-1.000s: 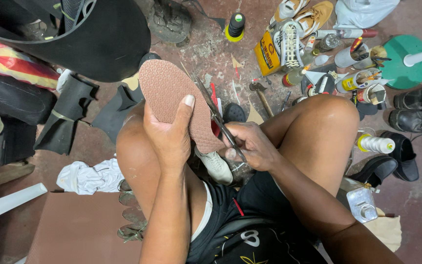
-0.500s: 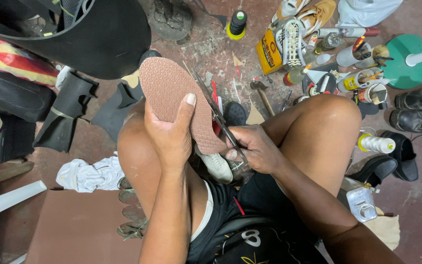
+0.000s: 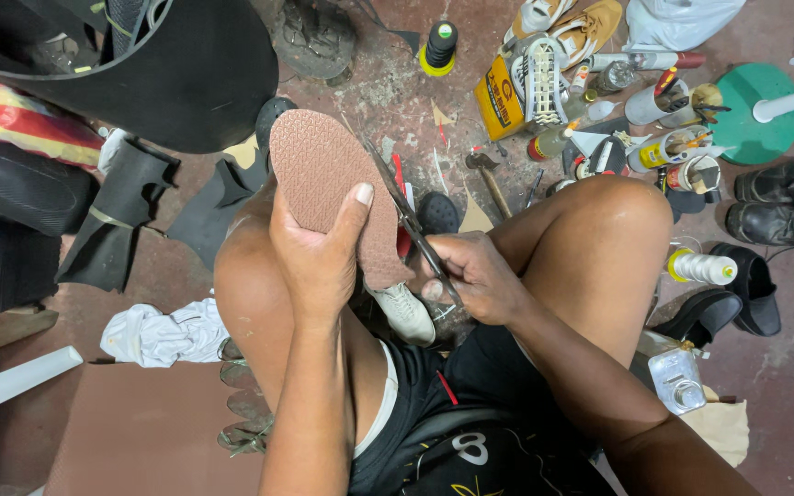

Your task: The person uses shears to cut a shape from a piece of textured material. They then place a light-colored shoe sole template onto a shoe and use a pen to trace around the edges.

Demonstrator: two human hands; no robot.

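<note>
**Scissors meet a rubber sole above a cluttered workshop floor**

Seen from above, a seated person holds a brown textured shoe sole (image 3: 333, 188) up between bare knees. The left hand (image 3: 319, 253) is closed around the sole's lower end, thumb pressed flat across its patterned face. The right hand (image 3: 470, 276) is closed on the handles of a pair of scissors (image 3: 411, 225), whose long blades run along the sole's right edge and touch it. Just below the two hands, between the thighs, sits a white shoe (image 3: 406, 312).

The floor (image 3: 388, 87) around them is crowded. Beyond the right knee stand a yellow tin (image 3: 498, 106), a hammer (image 3: 487, 176) and a cluster of bottles and tubes (image 3: 654, 138), with spools of thread (image 3: 702, 267) and black boots (image 3: 783, 202) near the right edge. To the left lie a large black rubber sheet (image 3: 186, 83), dark offcuts (image 3: 121, 220) and a crumpled white cloth (image 3: 163, 332).
</note>
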